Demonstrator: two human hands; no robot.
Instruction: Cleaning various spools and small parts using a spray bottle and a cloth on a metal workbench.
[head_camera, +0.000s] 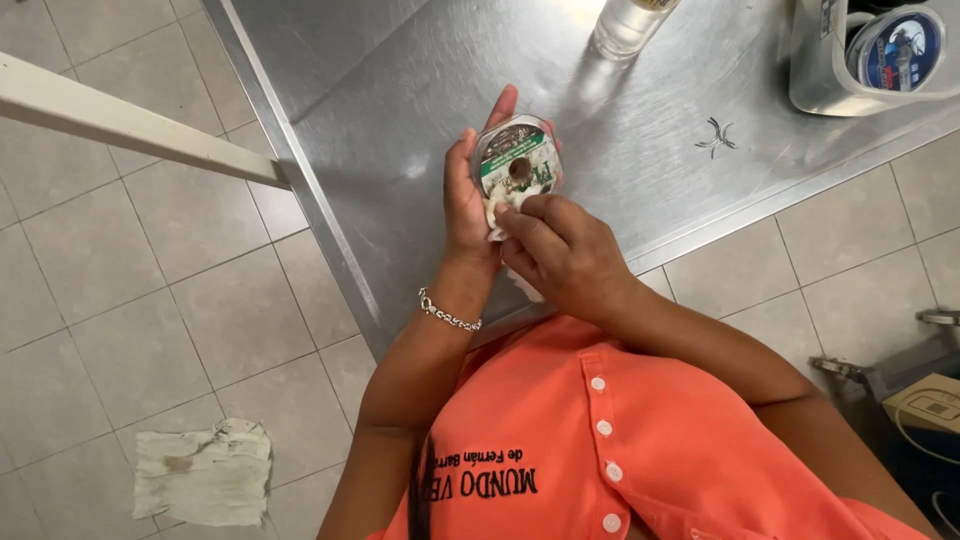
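My left hand (466, 205) holds a compact disc (518, 160) with a green and white label upright over the steel table (420, 80), fingers along its left edge. My right hand (560, 250) presses a small white cloth (497, 215) against the disc's lower edge, fingertips on the disc face. A silver chain bracelet (448, 315) sits on my left wrist. I wear an orange buttoned shirt.
A clear bottle (628, 22) stands at the table's far edge. At the top right a plastic container (860, 60) holds more discs. A small dark clip (716, 138) lies on the steel. A dirty rag (205, 475) lies on the tiled floor; a white bar (120, 120) crosses at left.
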